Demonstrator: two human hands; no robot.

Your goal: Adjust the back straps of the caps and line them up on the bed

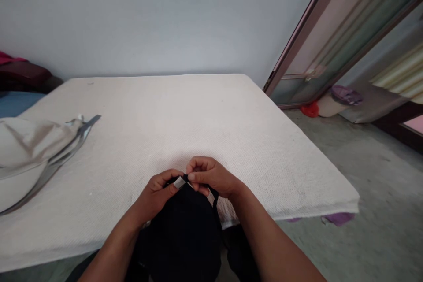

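A black cloth item (185, 229), rounded like a cap, hangs down toward my lap in front of the table's near edge. My left hand (161, 191) pinches its upper edge, with a small pale silvery tab (179, 182) showing by the thumb. Close against it, my right hand (211, 176) grips a bit of black strap between thumb and fingertips. A thin black strap (215, 200) curves down below the right hand. Both hands are closed, their fingertips almost touching; the dark folds hide the details between them.
A padded white cover (158, 110) spreads over the table. On its left lies a beige cap (29, 150) with grey straps. Dark red and blue things sit beyond the left corner. At right are a sliding door (297, 53) and a bin (332, 103) on the grey floor.
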